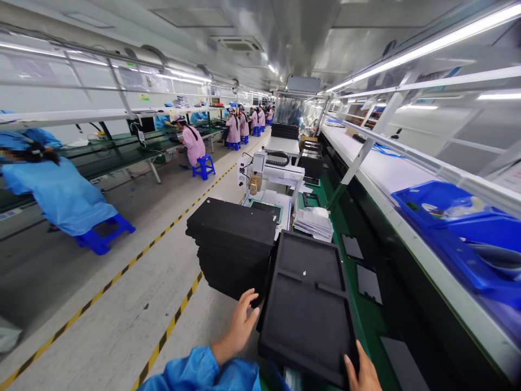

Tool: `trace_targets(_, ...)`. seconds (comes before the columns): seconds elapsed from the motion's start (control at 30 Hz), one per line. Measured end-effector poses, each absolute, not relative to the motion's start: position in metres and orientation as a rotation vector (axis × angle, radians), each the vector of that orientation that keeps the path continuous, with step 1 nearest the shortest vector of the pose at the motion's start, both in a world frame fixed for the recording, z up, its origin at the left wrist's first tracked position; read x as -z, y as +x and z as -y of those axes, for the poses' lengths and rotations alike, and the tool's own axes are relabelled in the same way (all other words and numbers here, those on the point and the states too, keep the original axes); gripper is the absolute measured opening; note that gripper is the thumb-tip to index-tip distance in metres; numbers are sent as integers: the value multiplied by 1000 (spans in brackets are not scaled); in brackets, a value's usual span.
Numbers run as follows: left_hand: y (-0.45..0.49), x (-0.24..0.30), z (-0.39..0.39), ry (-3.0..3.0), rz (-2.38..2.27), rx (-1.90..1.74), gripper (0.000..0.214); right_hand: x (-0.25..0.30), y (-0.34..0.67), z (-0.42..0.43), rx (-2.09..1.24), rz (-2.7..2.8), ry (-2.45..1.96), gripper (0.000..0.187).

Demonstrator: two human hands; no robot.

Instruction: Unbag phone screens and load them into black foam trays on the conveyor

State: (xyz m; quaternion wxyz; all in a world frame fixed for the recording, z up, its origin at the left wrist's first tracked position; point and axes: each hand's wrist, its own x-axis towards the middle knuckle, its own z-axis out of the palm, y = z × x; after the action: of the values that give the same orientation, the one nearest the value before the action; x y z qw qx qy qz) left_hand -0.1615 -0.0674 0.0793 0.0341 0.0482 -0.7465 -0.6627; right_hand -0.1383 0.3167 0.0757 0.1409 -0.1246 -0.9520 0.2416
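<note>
Long bright factory aisle. Black moulded foam tray tilted up just beside stacked black foam trays: right hand curled on lower edge, left hand spread open at side, wide span steadying it.

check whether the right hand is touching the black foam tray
Touching: the head view shows the right hand against the lower right edge of the black foam tray, its fingers over the rim.
</note>
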Motion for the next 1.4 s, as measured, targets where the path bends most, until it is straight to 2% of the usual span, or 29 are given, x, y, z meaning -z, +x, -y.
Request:
trace_targets(0.2,-145,-116,74,-48,2349,2018,33,-62,-146,-327,-642,2827,-393,89)
trace_targets(0.37,-139,-135,75,-240,2373,2031,26,-55,-151,-331,-596,2840,-405,88)
trace_targets(0.53,-138,-141,73,-284,2372,2076,23,-55,-150,-328,-612,2812,-432,87)
trace_targets(0.77,-137,-140,70,-285,2388,2098,24,-51,-147,-329,-639,2854,-431,98)
trace_targets(0.93,-129,-126,68,-314,2402,2078,25,-69,-144,-328,-738,2786,-455,85)
trace_targets(1.13,-120,-111,82,-255,2537,2016,43,-94,-139,-352,-771,2721,-634,62)
trace_targets(1.23,-122,-112,86,-281,2575,2005,46,-88,-148,-380,-636,2864,-947,56)
trace_targets(1.4,-120,-118,83,-409,2636,1952,36,-49,-163,-421,-492,2999,-1377,57)
